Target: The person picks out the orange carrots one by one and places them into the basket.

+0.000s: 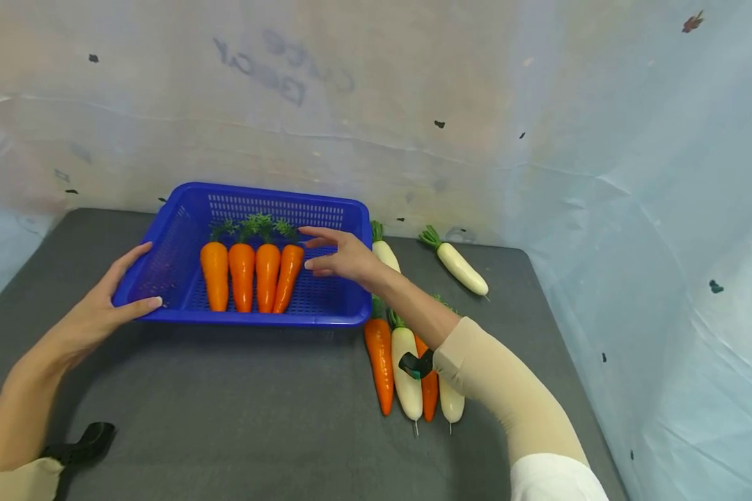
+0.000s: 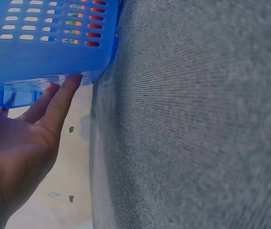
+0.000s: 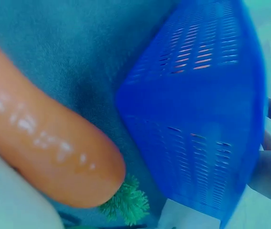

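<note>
A blue plastic basket (image 1: 238, 319) stands on the dark table, with several orange carrots (image 1: 242, 278) side by side in it, leafy tops to the back. At its front left corner, my left hand (image 1: 103, 299) holds the rim, thumb over the edge. The left wrist view shows two fingers (image 2: 61, 105) reaching up to the basket's rim. Over the basket's right part is my right hand (image 1: 345, 259), fingers spread and holding nothing. Its fingertips are close to the rightmost carrot (image 1: 290, 275) and its leaves. In the right wrist view that hand is partly hidden behind the basket wall (image 3: 187, 95).
Right of the basket, carrots (image 1: 379, 362) and white radishes (image 1: 406, 376) lie in a row, partly under my right forearm. Another white radish (image 1: 385, 255) lies beside the basket, and one more (image 1: 464, 270) farther right. A pale plastic sheet (image 1: 376, 104) hangs behind the table.
</note>
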Demonstrator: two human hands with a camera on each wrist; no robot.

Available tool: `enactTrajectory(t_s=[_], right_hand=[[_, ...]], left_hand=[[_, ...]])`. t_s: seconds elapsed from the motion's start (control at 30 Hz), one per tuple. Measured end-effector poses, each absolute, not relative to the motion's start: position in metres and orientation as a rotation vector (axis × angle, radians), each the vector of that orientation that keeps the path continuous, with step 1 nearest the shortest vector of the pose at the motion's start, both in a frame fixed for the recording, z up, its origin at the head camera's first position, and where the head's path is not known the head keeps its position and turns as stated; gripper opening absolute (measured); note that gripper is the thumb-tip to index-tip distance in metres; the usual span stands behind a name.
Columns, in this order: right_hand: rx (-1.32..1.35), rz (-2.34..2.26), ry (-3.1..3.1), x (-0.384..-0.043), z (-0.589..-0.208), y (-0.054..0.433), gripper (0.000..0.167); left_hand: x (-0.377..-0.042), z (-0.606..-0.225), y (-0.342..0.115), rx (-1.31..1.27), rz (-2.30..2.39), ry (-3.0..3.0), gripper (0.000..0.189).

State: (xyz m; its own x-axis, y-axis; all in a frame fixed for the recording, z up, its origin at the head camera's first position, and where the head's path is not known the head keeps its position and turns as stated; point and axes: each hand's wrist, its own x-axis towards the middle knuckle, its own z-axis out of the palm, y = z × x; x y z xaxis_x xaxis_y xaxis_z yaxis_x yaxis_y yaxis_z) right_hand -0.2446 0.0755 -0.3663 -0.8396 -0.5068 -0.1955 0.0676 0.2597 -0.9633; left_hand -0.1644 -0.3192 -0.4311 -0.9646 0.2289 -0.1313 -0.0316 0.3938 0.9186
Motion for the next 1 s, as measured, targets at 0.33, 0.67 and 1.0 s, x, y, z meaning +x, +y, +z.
enactTrajectory(t_s=[0.33, 0.67, 1.0], right_hand=[[-0.439, -1.687, 2.034, -0.216, -0.353, 0.112, 0.052], [-0.396, -1.844, 2.022, -0.196, -0.356, 0.166, 0.055], [-0.297, -1.856, 2.128, -0.168, -0.357, 0.206, 0.049]], left_hand=[[-0.165, -0.434, -0.319, 0.183, 1.595, 2.418, 0.087], [-0.164, -0.435, -0.319, 0.205, 1.597, 2.444, 0.088], [-0.167, -0.435, -0.318, 0.198, 1.59, 2.446, 0.087]])
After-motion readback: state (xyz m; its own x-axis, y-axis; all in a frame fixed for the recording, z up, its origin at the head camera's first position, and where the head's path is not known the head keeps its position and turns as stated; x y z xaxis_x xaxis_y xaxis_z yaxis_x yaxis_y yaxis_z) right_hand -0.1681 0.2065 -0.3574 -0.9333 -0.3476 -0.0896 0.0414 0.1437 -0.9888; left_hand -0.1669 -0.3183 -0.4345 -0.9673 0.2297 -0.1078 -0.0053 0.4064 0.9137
